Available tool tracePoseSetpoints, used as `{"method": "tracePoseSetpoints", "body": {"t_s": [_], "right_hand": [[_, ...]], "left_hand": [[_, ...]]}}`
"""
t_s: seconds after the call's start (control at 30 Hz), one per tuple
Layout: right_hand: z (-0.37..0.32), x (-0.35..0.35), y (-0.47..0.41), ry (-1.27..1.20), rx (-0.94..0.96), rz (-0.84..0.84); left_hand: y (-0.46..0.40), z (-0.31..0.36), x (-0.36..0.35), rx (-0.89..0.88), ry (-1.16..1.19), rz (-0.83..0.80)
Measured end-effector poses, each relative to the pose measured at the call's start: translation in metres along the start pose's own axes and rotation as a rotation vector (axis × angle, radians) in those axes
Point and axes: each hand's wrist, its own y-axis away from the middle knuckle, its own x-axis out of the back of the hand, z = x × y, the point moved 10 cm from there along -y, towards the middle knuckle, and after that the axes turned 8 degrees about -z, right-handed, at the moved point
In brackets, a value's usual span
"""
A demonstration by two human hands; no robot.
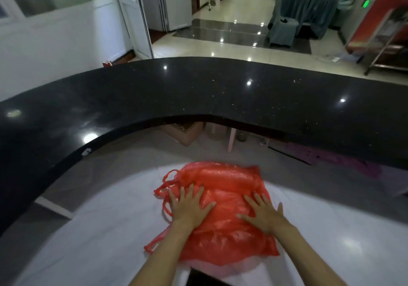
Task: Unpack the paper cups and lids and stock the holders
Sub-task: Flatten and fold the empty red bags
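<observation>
Hands (227,210) flat on red bag (223,237), black counter (198,91) beyond

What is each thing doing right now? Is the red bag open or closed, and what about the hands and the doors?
Red bag: lying flat on the white desk, bulging, still closed over what is inside; handles loose at its left.
Left hand: open, fingers spread, resting on the bag.
Right hand: open, fingers spread, resting on the bag.
White door: standing open.
Black counter: shiny, speckled with crumbs.
</observation>
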Motion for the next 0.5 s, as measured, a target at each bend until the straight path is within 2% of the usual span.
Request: {"method": "tracePoseSetpoints", "body": {"t_s": [0.07,0.13,0.23,0.27,0.3,0.4,0.5], "right_hand": [[0.003,-0.001,0.0,-0.016,0.008,0.024],[0.0,0.022,0.008,-0.047,0.073,0.237],[-0.009,0.074,0.034,-0.062,0.263,0.717],[-0.012,0.086,0.039,-0.067,0.305,0.797],[-0.016,0.096,0.039,-0.074,0.338,0.823],[-0.034,0.118,0.021,-0.08,0.385,0.679],[-0.048,0.115,-0.017,0.038,0.281,0.368]], "left_hand": [[0.003,0.001,0.003,-0.011,-0.015,0.018],[0.008,0.005,0.019,-0.035,-0.035,0.146],[0.033,0.022,0.065,-0.214,-0.002,0.582],[0.04,0.028,0.078,-0.301,0.017,0.706],[0.042,0.033,0.089,-0.377,0.041,0.751],[0.017,0.052,0.111,-0.497,0.038,0.61],[-0.029,0.062,0.102,-0.44,-0.032,0.236]]}}
